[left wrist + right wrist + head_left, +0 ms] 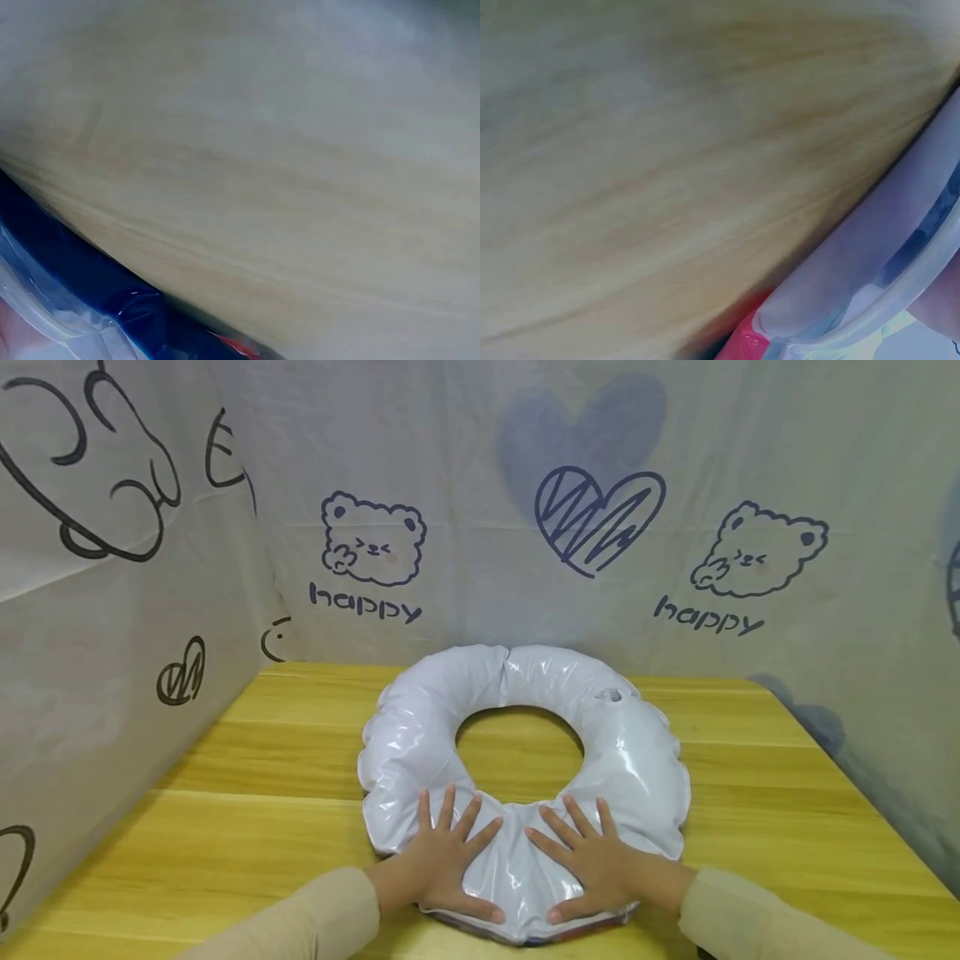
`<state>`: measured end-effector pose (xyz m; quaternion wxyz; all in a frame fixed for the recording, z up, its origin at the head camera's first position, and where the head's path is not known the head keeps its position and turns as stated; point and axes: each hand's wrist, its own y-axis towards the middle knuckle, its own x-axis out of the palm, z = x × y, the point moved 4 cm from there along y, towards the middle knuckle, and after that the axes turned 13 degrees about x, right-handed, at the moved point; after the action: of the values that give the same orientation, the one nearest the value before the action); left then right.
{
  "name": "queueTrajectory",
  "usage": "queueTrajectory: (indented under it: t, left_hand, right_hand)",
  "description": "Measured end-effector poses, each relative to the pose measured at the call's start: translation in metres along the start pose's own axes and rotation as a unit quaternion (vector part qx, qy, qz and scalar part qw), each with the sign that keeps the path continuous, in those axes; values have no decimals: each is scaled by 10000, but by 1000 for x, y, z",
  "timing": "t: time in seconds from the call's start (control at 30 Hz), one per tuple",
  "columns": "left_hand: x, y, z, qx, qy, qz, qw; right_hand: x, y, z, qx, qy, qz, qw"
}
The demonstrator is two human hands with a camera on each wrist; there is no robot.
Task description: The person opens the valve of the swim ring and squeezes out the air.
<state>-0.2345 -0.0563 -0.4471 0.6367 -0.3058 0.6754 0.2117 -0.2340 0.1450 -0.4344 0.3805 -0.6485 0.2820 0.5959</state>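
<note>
A white inflatable swim ring [637, 760] lies on the wooden table, puffed up at the back and sides and flatter and creased at the front. Its small valve [613, 695] shows at the upper right. My left hand [448, 852] presses on the front left of the ring with fingers spread. On the front right my right hand [596, 860] presses the same way, fingers spread. Blue underside material [97, 277] shows at the ring's edge in the left wrist view. In the right wrist view, a red patch [746, 341] appears on the ring's lower edge.
The yellow wooden table [247, 827] carries the ring. Behind it hangs a pale cloth [480, 568] printed with bears, hearts and the word "happy". Similar cloth [82, 710] stands along the left side and the right side.
</note>
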Motion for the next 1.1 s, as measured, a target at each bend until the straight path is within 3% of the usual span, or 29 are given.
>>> queueTrajectory:
  t: [0.2, 0.43, 0.7, 0.83, 1.1]
  left_hand:
    - [0, -4, 3, -61, -157, 55, 9998]
    - [-13, -11, 23, -251, -691, 294, 9969]
    - [-24, -11, 42, -403, -669, -188, 9968]
    - [-27, -8, 52, -253, -661, -97, 9974]
    - [-29, -5, 60, 270, -402, 378, 9981]
  right_hand:
    - [3, -2, 5, -90, 299, -62, 9995]
    - [3, -3, 22, -380, 506, 99, 9979]
    - [-2, -10, 49, -583, 249, 946, 9935]
    - [-6, -10, 65, -384, 235, 996, 9940]
    - [-17, -11, 93, 170, 151, 1006, 9947]
